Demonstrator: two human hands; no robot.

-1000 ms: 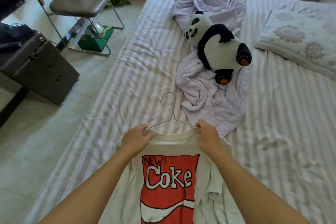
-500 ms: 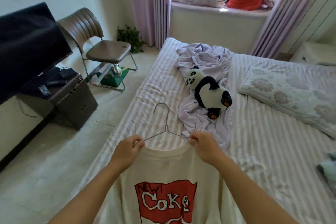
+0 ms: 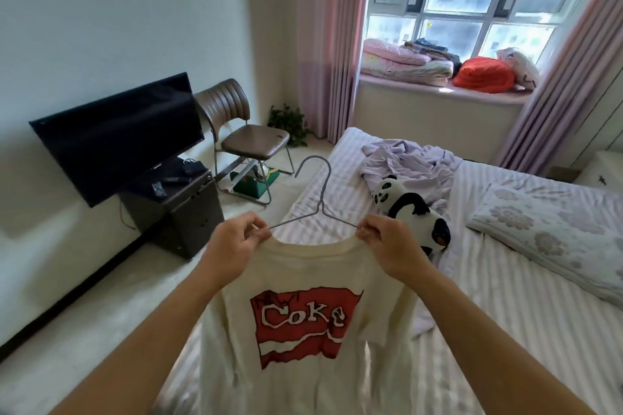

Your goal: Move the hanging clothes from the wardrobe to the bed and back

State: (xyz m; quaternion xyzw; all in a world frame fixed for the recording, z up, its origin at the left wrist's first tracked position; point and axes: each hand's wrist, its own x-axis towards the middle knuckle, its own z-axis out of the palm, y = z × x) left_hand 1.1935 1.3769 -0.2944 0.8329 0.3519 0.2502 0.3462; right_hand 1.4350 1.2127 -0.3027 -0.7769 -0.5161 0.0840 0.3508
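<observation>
Cream shirt (image 3: 303, 330) hanging long-ways down on wire hanger (image 3: 315, 202), hook pointing up and left. Shoulders pinched by left hand (image 3: 234, 244) and right hand (image 3: 387, 242).

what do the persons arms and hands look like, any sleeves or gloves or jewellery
Both forearms are bare as far as the frame shows: no sleeves reach into view. The left hand and right hand wear no gloves, and no rings, watch or bracelets are visible. Fingernails look short and unpainted.
</observation>
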